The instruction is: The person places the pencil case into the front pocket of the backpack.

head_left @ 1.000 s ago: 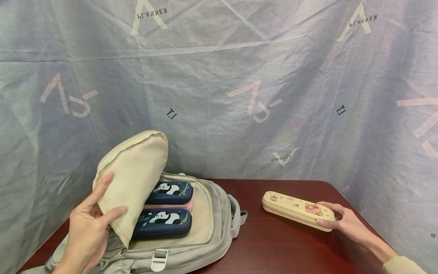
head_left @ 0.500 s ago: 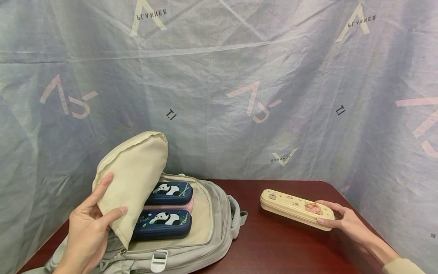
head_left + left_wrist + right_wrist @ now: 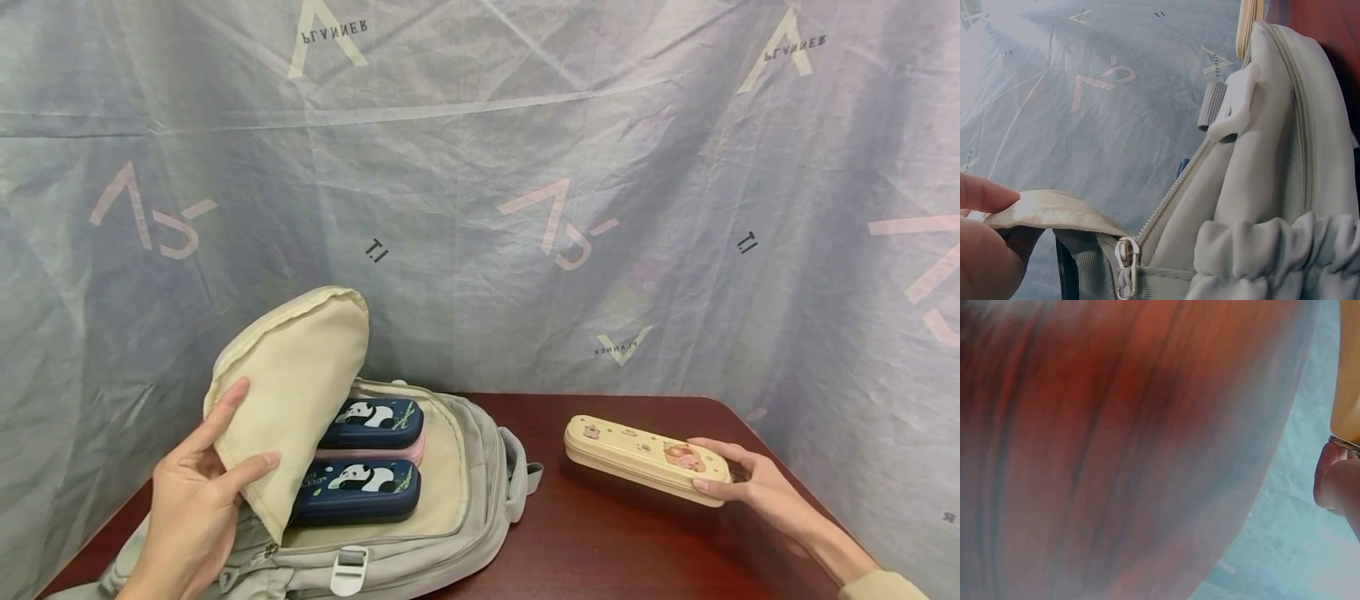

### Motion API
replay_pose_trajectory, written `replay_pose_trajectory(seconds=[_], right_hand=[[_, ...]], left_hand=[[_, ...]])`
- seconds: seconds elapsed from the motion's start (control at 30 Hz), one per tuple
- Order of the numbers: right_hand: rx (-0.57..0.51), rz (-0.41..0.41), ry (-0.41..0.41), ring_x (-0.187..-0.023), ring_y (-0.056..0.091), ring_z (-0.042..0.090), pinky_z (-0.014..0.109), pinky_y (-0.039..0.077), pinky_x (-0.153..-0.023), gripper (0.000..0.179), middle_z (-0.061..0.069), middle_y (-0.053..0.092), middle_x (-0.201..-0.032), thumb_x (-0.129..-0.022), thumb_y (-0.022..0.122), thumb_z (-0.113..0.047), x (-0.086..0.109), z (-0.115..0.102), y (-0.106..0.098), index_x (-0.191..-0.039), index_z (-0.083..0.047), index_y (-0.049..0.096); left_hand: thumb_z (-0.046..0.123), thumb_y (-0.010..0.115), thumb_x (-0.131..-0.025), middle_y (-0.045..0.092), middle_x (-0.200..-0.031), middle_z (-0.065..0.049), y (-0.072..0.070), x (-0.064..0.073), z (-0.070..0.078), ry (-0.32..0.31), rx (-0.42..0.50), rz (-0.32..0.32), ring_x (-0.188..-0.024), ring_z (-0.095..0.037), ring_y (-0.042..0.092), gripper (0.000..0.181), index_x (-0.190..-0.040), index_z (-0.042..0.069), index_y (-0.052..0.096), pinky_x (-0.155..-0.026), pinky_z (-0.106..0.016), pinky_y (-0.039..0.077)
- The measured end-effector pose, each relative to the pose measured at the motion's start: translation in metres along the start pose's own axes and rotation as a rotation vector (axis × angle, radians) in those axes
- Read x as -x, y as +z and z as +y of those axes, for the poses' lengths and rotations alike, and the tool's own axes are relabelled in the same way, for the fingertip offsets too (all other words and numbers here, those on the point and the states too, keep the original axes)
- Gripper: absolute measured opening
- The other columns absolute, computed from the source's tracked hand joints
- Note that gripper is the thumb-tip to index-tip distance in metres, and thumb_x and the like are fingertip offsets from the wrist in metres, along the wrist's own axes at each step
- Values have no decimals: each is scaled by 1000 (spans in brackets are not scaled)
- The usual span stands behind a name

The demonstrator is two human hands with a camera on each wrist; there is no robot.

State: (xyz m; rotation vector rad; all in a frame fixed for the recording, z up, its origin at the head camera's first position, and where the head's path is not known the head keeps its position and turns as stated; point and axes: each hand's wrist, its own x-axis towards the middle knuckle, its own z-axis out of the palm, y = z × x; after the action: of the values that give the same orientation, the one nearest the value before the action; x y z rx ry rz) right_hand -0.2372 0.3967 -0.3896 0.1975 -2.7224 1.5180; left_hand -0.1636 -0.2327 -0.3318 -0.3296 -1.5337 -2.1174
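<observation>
My left hand point(image 3: 197, 496) pinches the edge of the cream-lined flap point(image 3: 300, 392) of a grey backpack point(image 3: 480, 475), holding it raised. Inside the backpack lie two navy pencil cases with pandas, a back one point(image 3: 382, 422) and a front one point(image 3: 367, 490). Between them shows part of a pink case point(image 3: 414, 450). Off to the right, my right hand point(image 3: 757, 483) grips the near right end of a yellow pencil case point(image 3: 637, 457) with cartoon pictures, tilted over the table. In the left wrist view, a zipper pull point(image 3: 1125, 265) hangs at the flap's corner.
The backpack lies on a dark red table point(image 3: 592, 550), its top handle point(image 3: 517, 467) pointing right. A white buckle point(image 3: 349, 571) sits on its near side. Grey printed cloth point(image 3: 465, 317) hangs behind and on both sides of the table.
The yellow pencil case has shifted slightly left in my right hand, its far end moving most. My left hand and the flap have stayed in place.
</observation>
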Motion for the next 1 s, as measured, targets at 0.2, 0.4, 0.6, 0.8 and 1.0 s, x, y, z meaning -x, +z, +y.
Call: replay_pose_trajectory(seconds=[0.2, 0.4, 0.6, 0.8, 1.0], right_hand=[[14, 9, -37, -101, 60, 16, 27, 53, -79, 70, 13, 56, -133, -95, 79, -20, 1, -8, 5, -155, -2, 49], [0, -10, -103, -104, 62, 14, 27, 53, -81, 64, 13, 54, -135, -96, 78, -18, 3, -20, 11, -154, -5, 53], [-9, -12, -161, -108, 62, 13, 25, 52, -86, 61, 13, 54, -138, -96, 78, -16, 4, -32, 18, -152, -8, 56], [-6, -23, -192, -107, 62, 15, 25, 53, -84, 61, 15, 54, -138, -95, 79, -15, 0, -41, 25, -151, -7, 58], [-41, -51, -195, -109, 61, 18, 27, 53, -86, 60, 15, 54, -139, -95, 79, -14, -2, -50, 33, -151, -7, 58]], left_hand=[[-37, 57, -84, 25, -170, -9, 0, 0, 0, 5, 10, -1, -130, -8, 57, 92, -161, 11, 46, -89, -25, 60], [-38, 56, -84, 25, -169, -9, 0, 0, 0, 8, 23, -2, -131, -8, 57, 92, -161, 11, 46, -90, -25, 60], [-38, 56, -83, 26, -168, -7, -1, 0, 0, 9, 43, -8, -131, -9, 57, 92, -161, 10, 46, -90, -25, 60], [-38, 56, -83, 24, -169, -9, -1, 0, 0, 5, 32, -5, -132, -9, 56, 92, -161, 11, 46, -91, -25, 60], [-38, 56, -83, 23, -170, -10, -1, 0, 0, 1, 29, -3, -132, -8, 56, 93, -161, 11, 45, -91, -26, 60]])
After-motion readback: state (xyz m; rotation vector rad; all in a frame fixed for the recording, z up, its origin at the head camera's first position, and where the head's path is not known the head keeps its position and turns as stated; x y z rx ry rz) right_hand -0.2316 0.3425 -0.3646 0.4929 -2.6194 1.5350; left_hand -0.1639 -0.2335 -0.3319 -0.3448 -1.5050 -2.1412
